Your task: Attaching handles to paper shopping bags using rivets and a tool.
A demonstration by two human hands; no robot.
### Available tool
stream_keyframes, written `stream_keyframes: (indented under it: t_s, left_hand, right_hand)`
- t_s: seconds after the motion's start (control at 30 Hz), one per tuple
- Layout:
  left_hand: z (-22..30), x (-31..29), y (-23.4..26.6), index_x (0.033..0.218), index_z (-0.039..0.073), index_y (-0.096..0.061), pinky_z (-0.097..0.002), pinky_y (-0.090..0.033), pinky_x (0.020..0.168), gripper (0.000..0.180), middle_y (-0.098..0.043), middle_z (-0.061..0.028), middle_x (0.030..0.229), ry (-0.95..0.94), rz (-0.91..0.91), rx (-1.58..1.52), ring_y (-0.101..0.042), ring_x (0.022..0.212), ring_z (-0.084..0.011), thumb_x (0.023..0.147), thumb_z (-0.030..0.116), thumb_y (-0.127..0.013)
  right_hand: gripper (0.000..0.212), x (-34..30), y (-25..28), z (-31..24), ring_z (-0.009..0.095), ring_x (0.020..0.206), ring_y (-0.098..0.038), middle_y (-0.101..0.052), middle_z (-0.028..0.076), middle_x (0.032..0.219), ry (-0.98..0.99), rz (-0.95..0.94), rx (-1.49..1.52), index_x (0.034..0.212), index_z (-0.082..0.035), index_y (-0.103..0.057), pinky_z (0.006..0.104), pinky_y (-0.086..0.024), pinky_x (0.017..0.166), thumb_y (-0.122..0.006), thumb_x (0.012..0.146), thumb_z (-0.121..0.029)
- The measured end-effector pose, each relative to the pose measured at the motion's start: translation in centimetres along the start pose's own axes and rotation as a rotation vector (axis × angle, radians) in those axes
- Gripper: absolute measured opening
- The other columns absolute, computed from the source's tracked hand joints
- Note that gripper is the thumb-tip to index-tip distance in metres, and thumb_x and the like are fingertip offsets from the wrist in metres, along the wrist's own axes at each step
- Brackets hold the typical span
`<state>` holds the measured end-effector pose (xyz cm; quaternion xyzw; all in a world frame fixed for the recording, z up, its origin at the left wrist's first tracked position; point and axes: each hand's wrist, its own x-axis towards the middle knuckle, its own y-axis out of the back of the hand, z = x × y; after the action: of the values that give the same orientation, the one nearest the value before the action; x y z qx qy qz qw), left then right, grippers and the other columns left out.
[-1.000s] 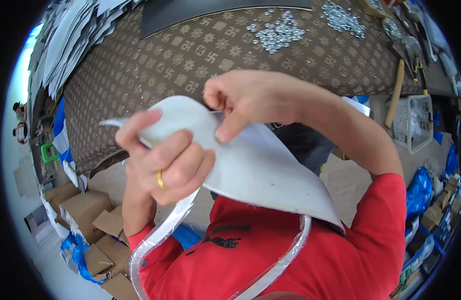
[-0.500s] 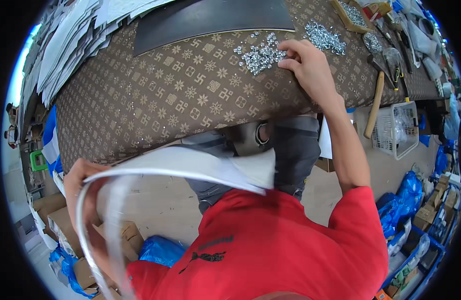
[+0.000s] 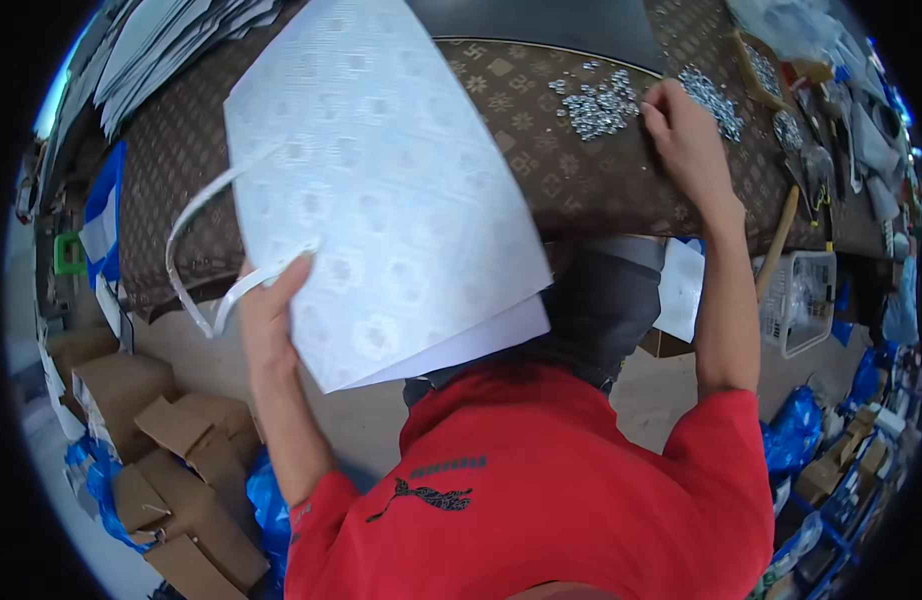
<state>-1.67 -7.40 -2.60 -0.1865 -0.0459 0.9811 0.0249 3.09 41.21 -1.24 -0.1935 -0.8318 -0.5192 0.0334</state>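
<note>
A large flat white piece, faintly patterned and folded like a bag [image 3: 381,190], is tilted up over the table's near edge and my lap. My left hand [image 3: 273,305] is closed on its left edge, thumb on top, where a white strap [image 3: 184,225] loops out to the left. At the right of the table my right hand [image 3: 686,135] has its fingers curled together beside a pile of small shiny metal pieces [image 3: 599,108]. What those fingers hold, if anything, is hidden. A second metal pile [image 3: 713,103] lies just beyond that hand.
Behind the white piece lies a dark flat board [image 3: 551,30] on the brown patterned tablecloth. Stacked white sheets [image 3: 166,55] fill the far left. At right are a wooden-handled hammer [image 3: 778,235], a small box of metal pieces [image 3: 763,72] and a white basket [image 3: 796,300]. Cardboard boxes [image 3: 196,490] stand lower left.
My left hand has swung the white piece up and forward over the table edge. My right hand has drawn slightly away from the nearer metal pile, its fingers now curled together.
</note>
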Motion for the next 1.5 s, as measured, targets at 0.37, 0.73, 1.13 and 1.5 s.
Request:
stream_keyframes:
  t_s: [0.37,0.73,1.13,1.5]
  left_hand:
    - [-1.6,-2.6,-4.1,0.129,-0.003,-0.059,-0.0297,-0.055,0.089,0.052,-0.072,-0.0106,0.114,-0.144,0.168,-0.051,-0.069,0.100,-0.0153,0.082,0.000,-0.082]
    - [0.1,-5.4,-4.9,0.116,-0.003,-0.067,-0.0265,-0.055,0.079,0.038,-0.074,-0.0070,0.100,-0.216,0.194,0.128,-0.067,0.089,-0.0110,0.082,0.001,-0.082]
    - [0.0,-5.7,-6.2,0.104,-0.002,-0.069,-0.0246,-0.051,0.071,0.027,-0.072,-0.0031,0.090,-0.282,0.205,0.113,-0.062,0.079,-0.0075,0.083,0.005,-0.084]
    - [-2.8,-4.8,-4.6,0.119,-0.007,-0.066,-0.0337,-0.055,0.091,0.043,-0.075,-0.0141,0.109,-0.081,0.177,0.037,-0.071,0.098,-0.0209,0.080,0.003,-0.084]
  right_hand:
    - [0.021,-2.6,-4.1,-10.9,0.012,0.083,-0.064,-0.069,0.004,0.092,-0.383,-0.236,1.008,0.116,0.004,-0.069,0.0259,-0.052,0.077,-0.067,0.099,-0.008]
    - [0.011,-5.5,-9.1,-22.7,0.010,0.085,-0.065,-0.070,0.003,0.097,0.129,-0.513,0.922,0.099,0.002,-0.072,0.0225,-0.051,0.076,-0.070,0.090,0.009]
    - [0.019,-6.1,-10.3,-23.2,0.012,0.083,-0.056,-0.055,0.002,0.098,0.131,-0.443,0.952,0.090,-0.001,-0.069,0.0254,-0.047,0.072,-0.075,0.078,0.013]
    - [0.018,-4.8,-8.7,-18.8,0.011,0.079,-0.059,-0.061,0.003,0.086,0.104,-0.263,0.790,0.091,-0.006,-0.067,0.0264,-0.050,0.073,-0.078,0.081,0.004]
